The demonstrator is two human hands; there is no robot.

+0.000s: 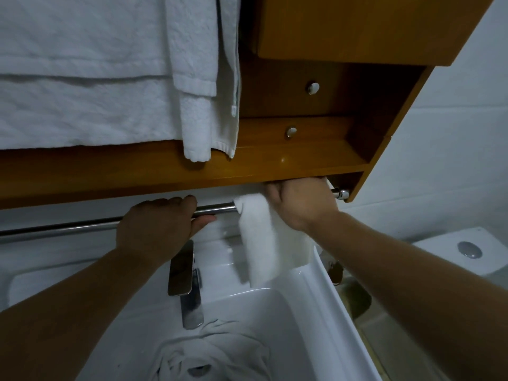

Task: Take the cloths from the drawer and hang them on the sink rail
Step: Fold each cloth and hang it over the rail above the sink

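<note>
The left hand (158, 226) has its grip wrapped around the steel sink rail (90, 225), while the right hand (301, 203) pinches a white cloth (261, 240) draped over that rail above the white sink (316, 298), where another crumpled cloth (220, 350) lies.

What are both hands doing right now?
Left hand: closed around the rail.
Right hand: on the white cloth draped over the rail; grip cannot be told.

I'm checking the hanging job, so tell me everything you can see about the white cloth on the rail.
The white cloth is small, soft and plain, like terry. It drapes over the right end of the metal rail and hangs down toward the sink. The right hand presses on its top right, covering part of it; the left hand grips the rail beside it without touching it.
</note>
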